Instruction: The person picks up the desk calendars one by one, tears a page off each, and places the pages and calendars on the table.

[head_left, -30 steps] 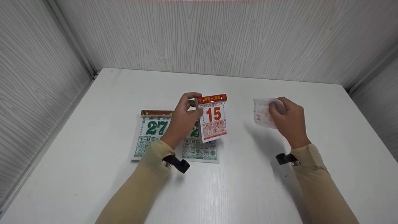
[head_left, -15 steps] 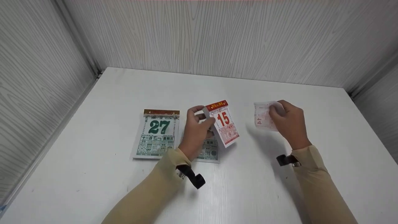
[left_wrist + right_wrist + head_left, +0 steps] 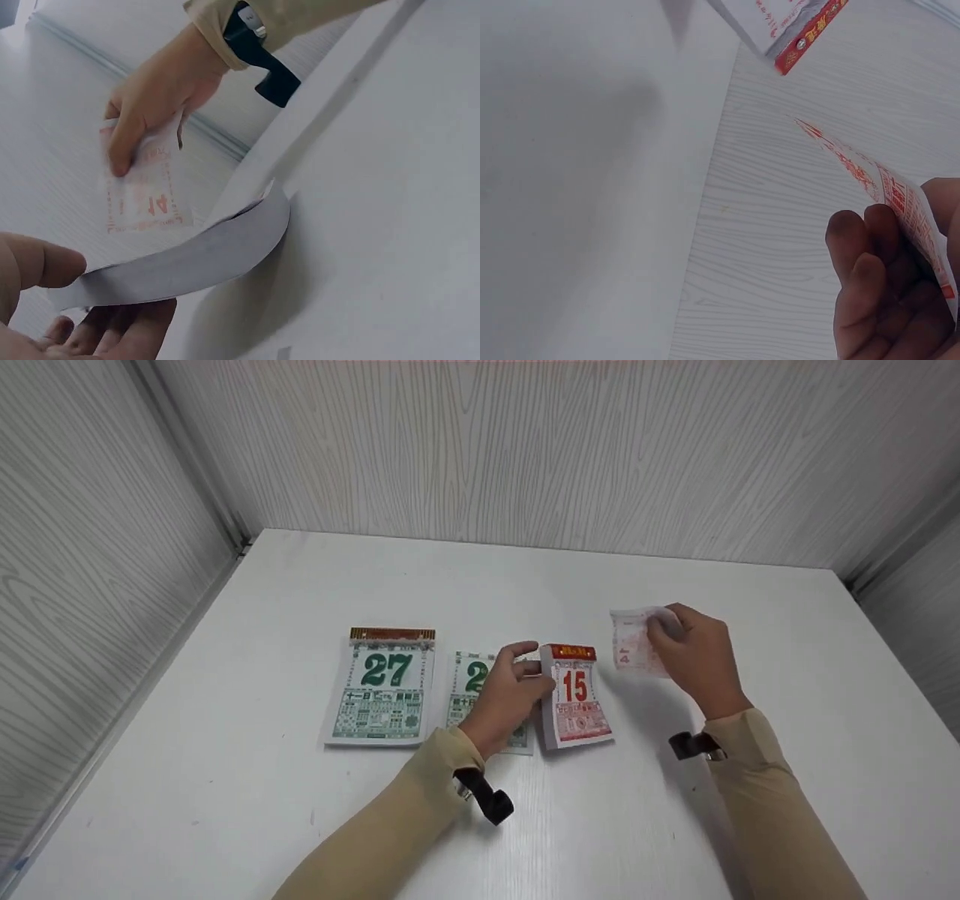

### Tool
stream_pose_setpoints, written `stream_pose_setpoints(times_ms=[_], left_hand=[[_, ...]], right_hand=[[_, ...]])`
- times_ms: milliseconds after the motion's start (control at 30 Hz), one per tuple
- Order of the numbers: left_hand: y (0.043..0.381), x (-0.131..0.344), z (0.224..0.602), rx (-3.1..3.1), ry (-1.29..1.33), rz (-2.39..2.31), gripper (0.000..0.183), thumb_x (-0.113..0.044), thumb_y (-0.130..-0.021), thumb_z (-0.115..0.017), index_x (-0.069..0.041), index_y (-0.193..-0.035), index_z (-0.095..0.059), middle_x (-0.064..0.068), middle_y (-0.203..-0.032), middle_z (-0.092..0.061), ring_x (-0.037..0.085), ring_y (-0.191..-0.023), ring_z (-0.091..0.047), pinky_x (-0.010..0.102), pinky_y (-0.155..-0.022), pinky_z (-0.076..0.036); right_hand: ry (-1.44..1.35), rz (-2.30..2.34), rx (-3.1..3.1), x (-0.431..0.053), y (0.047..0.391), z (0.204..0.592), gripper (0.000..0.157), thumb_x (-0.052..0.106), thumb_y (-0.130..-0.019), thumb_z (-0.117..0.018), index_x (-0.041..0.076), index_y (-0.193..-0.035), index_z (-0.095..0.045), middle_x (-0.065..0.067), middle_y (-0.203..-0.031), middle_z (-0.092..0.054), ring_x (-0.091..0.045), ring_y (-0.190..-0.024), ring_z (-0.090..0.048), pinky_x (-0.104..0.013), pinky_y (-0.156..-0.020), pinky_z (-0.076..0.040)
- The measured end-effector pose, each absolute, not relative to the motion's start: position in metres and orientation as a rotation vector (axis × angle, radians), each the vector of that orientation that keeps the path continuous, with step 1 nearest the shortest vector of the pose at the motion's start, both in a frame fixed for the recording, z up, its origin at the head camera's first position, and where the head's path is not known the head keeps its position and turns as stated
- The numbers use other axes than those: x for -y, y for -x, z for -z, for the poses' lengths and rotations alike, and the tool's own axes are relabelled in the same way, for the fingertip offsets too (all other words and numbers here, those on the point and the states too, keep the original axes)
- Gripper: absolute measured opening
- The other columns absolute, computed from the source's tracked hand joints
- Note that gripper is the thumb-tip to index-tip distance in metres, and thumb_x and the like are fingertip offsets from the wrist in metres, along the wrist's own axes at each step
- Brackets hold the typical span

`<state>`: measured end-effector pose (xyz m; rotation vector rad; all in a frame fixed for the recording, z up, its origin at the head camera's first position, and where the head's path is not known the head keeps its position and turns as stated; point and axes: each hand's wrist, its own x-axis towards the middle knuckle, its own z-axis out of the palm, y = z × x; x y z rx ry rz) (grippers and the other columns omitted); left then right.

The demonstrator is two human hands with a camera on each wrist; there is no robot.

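Note:
My left hand (image 3: 510, 697) grips the left edge of a small tear-off calendar (image 3: 581, 690) with a red header and a red 15. The calendar is tilted, its lower pages curving. In the left wrist view its pad (image 3: 202, 259) shows edge-on, between thumb and fingers. My right hand (image 3: 699, 656) pinches a thin torn calendar sheet (image 3: 628, 641) with red print, held above the table to the right. In the left wrist view a 14 shows through this sheet (image 3: 154, 199). In the right wrist view the sheet (image 3: 896, 187) stands between thumb and curled fingers.
A larger tear-off calendar (image 3: 386, 690) with a green 27 lies flat on the white table (image 3: 375, 825) at left. Beside it lies a green-printed sheet (image 3: 461, 679), partly hidden behind my left hand. Wood-grain panels (image 3: 525, 457) wall the back and sides.
My left hand has carried the red calendar rightward and lower, off the green sheet and closer to the table. The right hand with its sheet has hardly moved.

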<state>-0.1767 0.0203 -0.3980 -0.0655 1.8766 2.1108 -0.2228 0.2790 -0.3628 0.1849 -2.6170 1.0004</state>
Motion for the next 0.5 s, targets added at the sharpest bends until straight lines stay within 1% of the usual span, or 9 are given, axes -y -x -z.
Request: stream_pose_setpoints(times_ms=[67,133,200,267,333,400,433,500], left_hand=[[0.176,-0.022,0.399,-1.948,-0.038,-2.041,0.079,-0.009,-0.095,-0.07,-0.019,-0.161,-0.027,0.01,-0.147,-0.056,0.023,-0.13,-0.06,0.038,-0.105,-0.05],[0.175,-0.024,0.399,-2.042,-0.15,-1.938,0.091,-0.007,-0.094,-0.071,-0.02,-0.165,-0.017,0.012,-0.156,-0.048,0.023,-0.139,-0.053,0.038,-0.111,-0.045],[0.173,-0.027,0.399,-2.156,-0.26,-1.805,0.099,-0.007,-0.092,-0.073,-0.023,-0.167,-0.01,0.01,-0.163,-0.039,0.024,-0.145,-0.045,0.039,-0.116,-0.039],[0.171,-0.029,0.401,-2.309,-0.359,-1.608,0.105,-0.01,-0.09,-0.076,-0.027,-0.167,-0.008,0.007,-0.169,-0.029,0.025,-0.152,-0.034,0.041,-0.121,-0.031],[0.169,-0.03,0.403,-2.448,-0.418,-1.389,0.107,-0.014,-0.088,-0.08,-0.028,-0.167,-0.01,0.007,-0.171,-0.022,0.027,-0.156,-0.025,0.043,-0.124,-0.024],[0.167,-0.031,0.405,-2.534,-0.455,-1.216,0.106,-0.017,-0.086,-0.082,-0.027,-0.167,-0.014,0.008,-0.173,-0.014,0.03,-0.158,-0.016,0.044,-0.125,-0.019],[0.166,-0.031,0.405,-2.564,-0.47,-1.152,0.104,-0.02,-0.086,-0.083,-0.026,-0.167,-0.018,0.012,-0.173,-0.012,0.032,-0.158,-0.015,0.046,-0.125,-0.019],[0.166,-0.033,0.404,-2.603,-0.493,-1.072,0.095,-0.021,-0.088,-0.083,-0.024,-0.165,-0.027,0.017,-0.172,-0.01,0.036,-0.157,-0.016,0.047,-0.124,-0.022]], right_hand=[[-0.183,-1.002,2.634,-0.279,0.223,0.362,0.026,0.025,-0.104,-0.058,0.007,-0.102,-0.077,-0.008,-0.093,-0.075,-0.02,-0.068,-0.054,-0.024,-0.062,-0.041],[-0.187,-1.005,2.638,-0.279,0.224,0.362,0.027,0.026,-0.104,-0.058,0.007,-0.102,-0.077,-0.009,-0.093,-0.074,-0.02,-0.069,-0.055,-0.023,-0.063,-0.041],[-0.199,-1.01,2.635,-0.278,0.223,0.361,0.027,0.026,-0.104,-0.058,0.006,-0.104,-0.076,-0.009,-0.095,-0.075,-0.021,-0.07,-0.056,-0.023,-0.064,-0.042],[-0.217,-1.006,2.64,-0.277,0.223,0.362,0.027,0.026,-0.105,-0.058,0.006,-0.106,-0.076,-0.01,-0.096,-0.075,-0.021,-0.072,-0.057,-0.024,-0.066,-0.043],[-0.238,-1.0,2.651,-0.277,0.223,0.363,0.028,0.025,-0.105,-0.058,0.004,-0.108,-0.076,-0.011,-0.1,-0.076,-0.021,-0.075,-0.059,-0.027,-0.072,-0.045],[-0.25,-0.999,2.658,-0.277,0.223,0.364,0.027,0.023,-0.105,-0.058,0.003,-0.11,-0.075,-0.013,-0.103,-0.076,-0.022,-0.078,-0.06,-0.033,-0.079,-0.048],[-0.253,-1.0,2.659,-0.277,0.223,0.364,0.027,0.022,-0.105,-0.059,0.002,-0.11,-0.075,-0.014,-0.105,-0.076,-0.023,-0.079,-0.061,-0.036,-0.082,-0.048],[-0.262,-0.999,2.653,-0.277,0.223,0.364,0.026,0.021,-0.104,-0.06,0.001,-0.111,-0.075,-0.015,-0.107,-0.076,-0.023,-0.082,-0.062,-0.041,-0.086,-0.049]])
